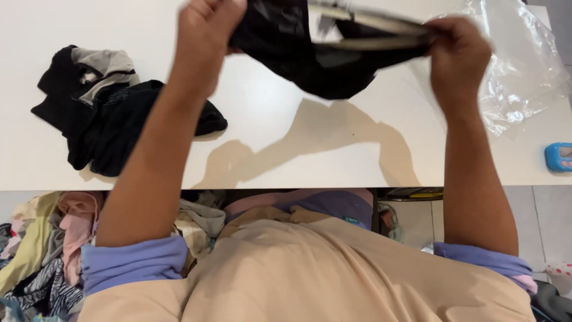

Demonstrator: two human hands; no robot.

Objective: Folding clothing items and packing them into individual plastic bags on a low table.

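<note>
I see both hands raised above the white table (286,149), pinching one black garment (322,59) between them. The left hand (205,30) is closed in a fist around the garment's left edge, and the right hand (456,50) is clamped tight on its right end, where a pale grey band (369,27) runs across the top. The cloth hangs slack between the two grips, sagging in a dark fold clear of the tabletop, and its outline is blurred. Both forearms are bare up to rolled lilac sleeves (134,262), with a beige top (310,274) below them. Behind the right hand a crumpled clear plastic bag (518,65) lies on the table, reaching toward the far right corner. Well to the left of the left arm sits a heap of dark clothes (101,113), black pieces mixed with a grey one, resting on the tabletop. Near the right edge of the table lies a small blue device (559,157). Below the table's near edge, on the left, I see a pile of mixed clothes (42,250) in pink, yellow and striped fabric.
</note>
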